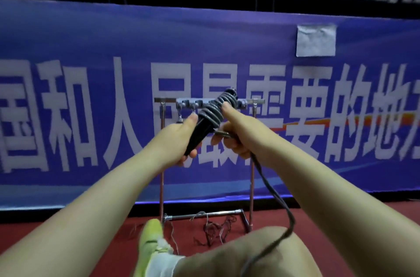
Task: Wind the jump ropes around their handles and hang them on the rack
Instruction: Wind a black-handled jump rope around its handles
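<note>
At the centre of the frame our left hand point(179, 136) has its grip wrapped round the bare lower end of the black handles point(200, 131), keeping them tilted up to the right so the coils stack. Our right hand point(236, 133) presses a thumb on the wound grey coils point(216, 108), probably to stop them slipping, while its curled fingers pinch the loose rope point(272, 195), which trails down to the lower right past our knee. Behind stands the rack point(251, 163), hooks along its top bar, and tangled cords point(216, 231) on the red floor point(341, 215) at lower centre.
</note>
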`<action>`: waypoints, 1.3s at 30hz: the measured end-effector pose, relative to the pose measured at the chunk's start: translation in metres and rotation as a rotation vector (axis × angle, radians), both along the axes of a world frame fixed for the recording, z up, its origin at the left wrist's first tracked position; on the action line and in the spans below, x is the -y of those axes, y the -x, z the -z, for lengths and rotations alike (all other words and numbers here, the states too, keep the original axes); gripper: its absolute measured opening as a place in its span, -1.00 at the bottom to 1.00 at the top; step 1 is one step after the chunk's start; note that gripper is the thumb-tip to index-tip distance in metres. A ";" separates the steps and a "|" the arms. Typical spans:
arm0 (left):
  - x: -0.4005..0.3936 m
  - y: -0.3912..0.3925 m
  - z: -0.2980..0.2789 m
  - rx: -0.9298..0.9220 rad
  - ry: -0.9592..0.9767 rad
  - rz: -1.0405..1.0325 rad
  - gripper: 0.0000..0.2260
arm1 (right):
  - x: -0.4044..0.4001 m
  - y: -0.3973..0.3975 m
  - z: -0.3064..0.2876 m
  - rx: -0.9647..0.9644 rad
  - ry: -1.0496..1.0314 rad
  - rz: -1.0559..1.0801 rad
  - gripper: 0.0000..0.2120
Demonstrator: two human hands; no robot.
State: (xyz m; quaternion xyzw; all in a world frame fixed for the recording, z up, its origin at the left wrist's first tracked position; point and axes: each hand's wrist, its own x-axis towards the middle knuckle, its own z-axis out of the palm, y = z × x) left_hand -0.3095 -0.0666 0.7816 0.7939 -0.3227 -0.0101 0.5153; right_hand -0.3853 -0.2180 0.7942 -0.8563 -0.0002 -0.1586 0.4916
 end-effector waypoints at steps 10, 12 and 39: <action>0.016 0.016 -0.041 0.471 -0.360 -0.025 -0.67 | 0.003 0.010 -0.022 0.023 -0.395 -0.020 -0.45; 0.017 0.018 -0.047 0.445 -0.365 -0.024 -0.69 | 0.003 0.006 -0.027 0.066 -0.337 0.008 -0.46; -0.003 0.077 -0.064 -0.698 0.272 0.821 -0.43 | 0.021 0.041 -0.060 0.301 -0.252 -0.506 -0.66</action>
